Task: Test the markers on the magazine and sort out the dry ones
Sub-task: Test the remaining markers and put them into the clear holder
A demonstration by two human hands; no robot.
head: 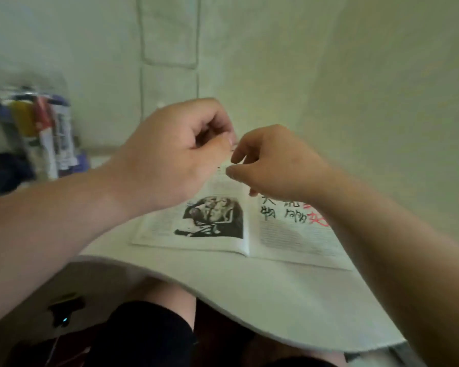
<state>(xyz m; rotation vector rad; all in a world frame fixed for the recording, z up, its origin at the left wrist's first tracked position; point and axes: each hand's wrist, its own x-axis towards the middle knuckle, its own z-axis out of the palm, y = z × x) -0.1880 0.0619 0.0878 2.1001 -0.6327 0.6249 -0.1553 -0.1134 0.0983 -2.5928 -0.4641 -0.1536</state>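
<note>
An open magazine [217, 234] lies on the white table [276, 300], with a dark picture on its left page and black and red handwritten test marks [294, 213] on its right page. Both hands are raised above it and meet fingertip to fingertip. My left hand [175, 152] is curled into a fist around a marker [227, 162], of which only a thin pale sliver shows between the hands. My right hand [273, 165] pinches that end between thumb and forefinger. The picture is blurred, so the marker's colour cannot be told.
A clear packet of several markers [45, 131] stands at the table's far left, beside a dark object [3, 170]. A pale wall rises behind the table. My knees in dark shorts [154, 337] are under the curved front edge.
</note>
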